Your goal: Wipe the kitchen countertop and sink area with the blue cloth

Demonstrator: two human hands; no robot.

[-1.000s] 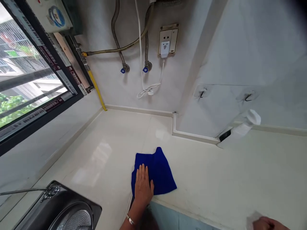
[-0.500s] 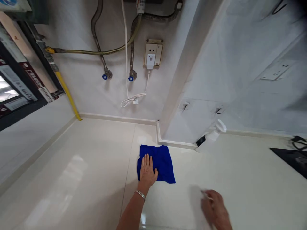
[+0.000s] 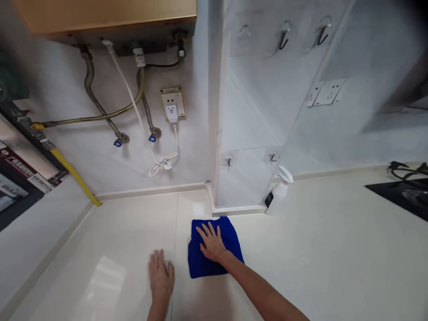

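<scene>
A blue cloth point(image 3: 214, 249) lay spread on the pale countertop point(image 3: 317, 249), low in the centre of the frame, just before the wall corner. The right hand point(image 3: 211, 243) was pressed flat on it, fingers splayed, nothing gripped. The left hand point(image 3: 161, 277) rested open on bare counter just left of it. The cloth was judged light, soft and limp, likely to slide and bunch; it was best pinched at an edge or pressed under a flat palm.
</scene>
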